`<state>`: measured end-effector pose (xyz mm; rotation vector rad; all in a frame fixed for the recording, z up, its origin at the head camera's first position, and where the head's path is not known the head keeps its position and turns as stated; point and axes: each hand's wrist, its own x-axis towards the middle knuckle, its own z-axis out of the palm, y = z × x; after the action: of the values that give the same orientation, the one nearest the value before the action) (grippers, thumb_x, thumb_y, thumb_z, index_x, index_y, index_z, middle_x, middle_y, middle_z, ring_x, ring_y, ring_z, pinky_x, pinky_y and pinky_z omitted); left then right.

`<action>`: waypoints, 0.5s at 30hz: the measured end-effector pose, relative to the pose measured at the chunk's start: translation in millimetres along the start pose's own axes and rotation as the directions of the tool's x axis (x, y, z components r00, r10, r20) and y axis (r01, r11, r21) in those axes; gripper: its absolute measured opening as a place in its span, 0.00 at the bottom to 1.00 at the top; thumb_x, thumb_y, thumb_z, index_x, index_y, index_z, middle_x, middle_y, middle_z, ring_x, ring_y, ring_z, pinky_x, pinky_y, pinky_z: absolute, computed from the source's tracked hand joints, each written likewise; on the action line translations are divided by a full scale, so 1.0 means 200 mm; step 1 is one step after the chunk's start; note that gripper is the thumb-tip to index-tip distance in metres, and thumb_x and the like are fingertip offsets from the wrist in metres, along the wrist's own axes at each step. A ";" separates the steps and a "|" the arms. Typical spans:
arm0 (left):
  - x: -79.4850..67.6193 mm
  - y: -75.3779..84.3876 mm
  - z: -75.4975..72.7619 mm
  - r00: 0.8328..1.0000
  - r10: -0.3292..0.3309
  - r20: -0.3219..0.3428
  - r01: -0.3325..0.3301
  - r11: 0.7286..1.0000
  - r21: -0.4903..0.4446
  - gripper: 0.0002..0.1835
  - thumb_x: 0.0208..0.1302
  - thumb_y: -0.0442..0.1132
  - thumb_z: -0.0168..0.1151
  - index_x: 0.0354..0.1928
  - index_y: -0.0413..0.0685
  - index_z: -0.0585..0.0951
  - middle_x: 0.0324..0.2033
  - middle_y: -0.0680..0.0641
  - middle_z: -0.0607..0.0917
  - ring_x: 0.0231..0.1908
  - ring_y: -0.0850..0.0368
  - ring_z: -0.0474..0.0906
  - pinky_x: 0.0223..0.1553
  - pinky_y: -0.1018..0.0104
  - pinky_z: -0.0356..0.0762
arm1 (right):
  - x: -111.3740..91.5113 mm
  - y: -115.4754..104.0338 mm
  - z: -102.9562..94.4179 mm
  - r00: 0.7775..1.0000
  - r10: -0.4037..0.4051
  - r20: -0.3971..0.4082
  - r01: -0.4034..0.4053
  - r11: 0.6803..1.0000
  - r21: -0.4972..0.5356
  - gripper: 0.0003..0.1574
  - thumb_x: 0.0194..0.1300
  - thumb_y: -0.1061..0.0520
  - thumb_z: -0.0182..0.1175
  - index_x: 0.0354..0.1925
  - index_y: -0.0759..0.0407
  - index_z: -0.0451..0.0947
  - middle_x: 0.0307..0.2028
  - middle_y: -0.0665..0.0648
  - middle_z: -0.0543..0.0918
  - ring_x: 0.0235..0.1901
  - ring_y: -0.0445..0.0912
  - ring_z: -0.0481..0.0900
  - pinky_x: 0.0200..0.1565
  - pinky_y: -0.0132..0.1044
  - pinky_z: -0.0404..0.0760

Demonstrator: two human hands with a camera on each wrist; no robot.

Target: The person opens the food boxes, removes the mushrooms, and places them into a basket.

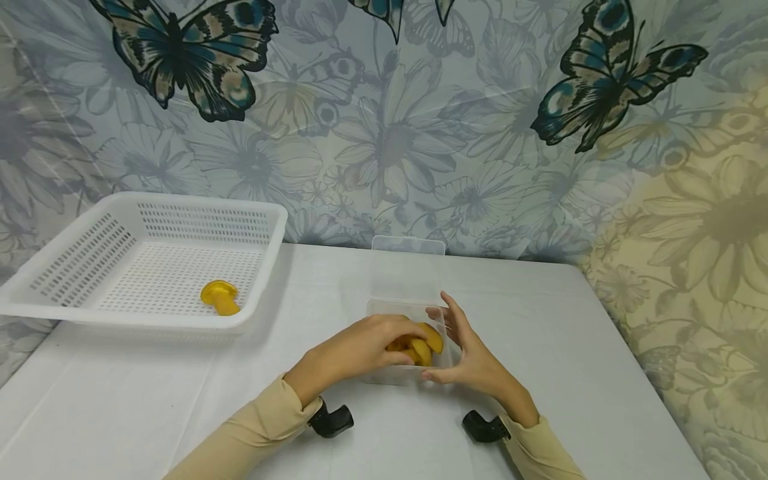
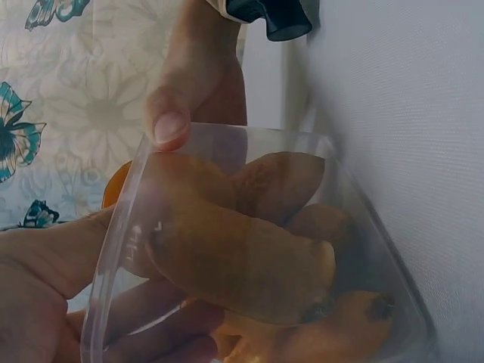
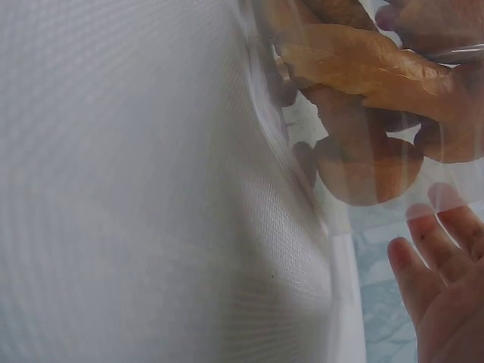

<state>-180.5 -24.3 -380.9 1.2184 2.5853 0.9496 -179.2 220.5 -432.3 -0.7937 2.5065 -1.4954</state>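
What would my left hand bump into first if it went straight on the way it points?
Your left hand would likely meet the yellow pieces inside the clear box; exact fingertip depth is unclear.

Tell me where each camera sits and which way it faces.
Head: on the person's head, facing forward and down at the table, basket and box; both sleeves, left hand and right hand show.
Left wrist: on that wrist, facing the box's clear wall and the pieces inside; both hands show.
Right wrist: on that wrist, facing the box beside the table surface; right-hand fingers show.
Shared: both wrist views show box and pieces.
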 end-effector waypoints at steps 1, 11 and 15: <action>0.00 0.00 0.00 1.000 -0.004 -0.001 0.004 1.000 -0.004 0.22 0.63 0.44 0.68 0.60 0.59 0.80 0.50 0.55 0.84 0.48 0.63 0.79 0.53 0.70 0.78 | 0.00 0.00 0.00 1.000 0.000 0.000 0.000 1.000 -0.001 0.80 0.47 0.57 0.79 0.79 0.37 0.32 0.72 0.64 0.62 0.74 0.64 0.56 0.69 0.70 0.57; 0.00 0.01 0.01 0.999 -0.001 -0.040 0.000 0.999 -0.039 0.20 0.63 0.43 0.68 0.58 0.61 0.81 0.47 0.56 0.85 0.44 0.64 0.80 0.49 0.72 0.79 | 0.00 0.00 0.00 1.000 0.003 0.004 -0.003 1.000 0.002 0.80 0.47 0.57 0.79 0.79 0.37 0.32 0.73 0.64 0.61 0.74 0.64 0.55 0.69 0.69 0.57; -0.01 0.00 0.01 0.997 0.017 -0.076 -0.022 0.998 -0.059 0.20 0.65 0.39 0.67 0.59 0.59 0.81 0.49 0.55 0.85 0.45 0.63 0.79 0.49 0.71 0.79 | 0.00 0.00 0.00 1.000 0.014 0.006 -0.014 1.000 0.012 0.79 0.48 0.56 0.79 0.78 0.36 0.32 0.73 0.64 0.61 0.74 0.65 0.54 0.69 0.70 0.56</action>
<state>-178.2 -25.8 -382.9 1.2174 2.5856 1.0889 -178.7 220.9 -431.6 -0.7763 2.4912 -1.4993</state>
